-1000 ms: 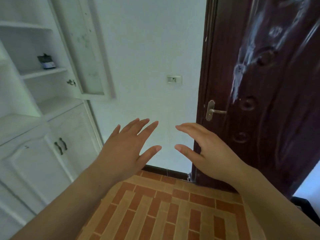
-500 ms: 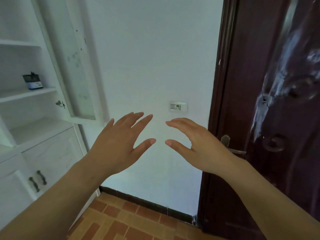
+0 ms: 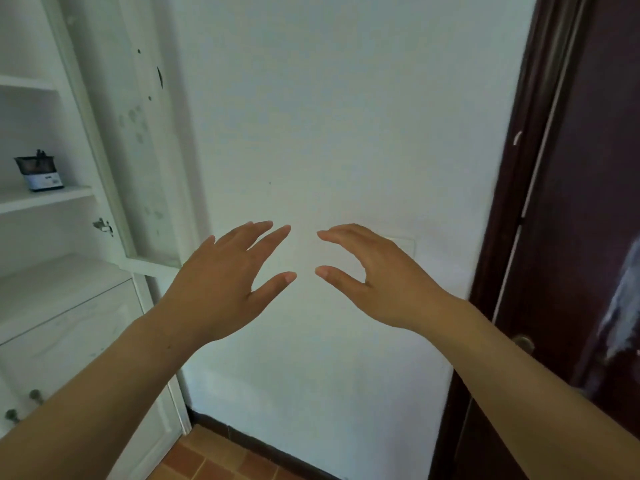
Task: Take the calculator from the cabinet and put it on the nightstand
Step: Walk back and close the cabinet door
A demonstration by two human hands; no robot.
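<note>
Both hands, left point(image 3: 221, 289) and right point(image 3: 388, 282), hang open and empty at centre; calculator point(image 3: 43, 180) sits on the cabinet point(image 3: 41, 199) shelf at nine o'clock.

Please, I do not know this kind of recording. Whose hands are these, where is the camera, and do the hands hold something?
The camera sits on a person's head and looks forward and down, so you see that person's own arms. The left hand and the right hand are raised before a white wall, open and empty. At left stands a white cabinet with its door open. On one shelf rests a small dark object, too small to identify. At right is a dark brown door.
</note>
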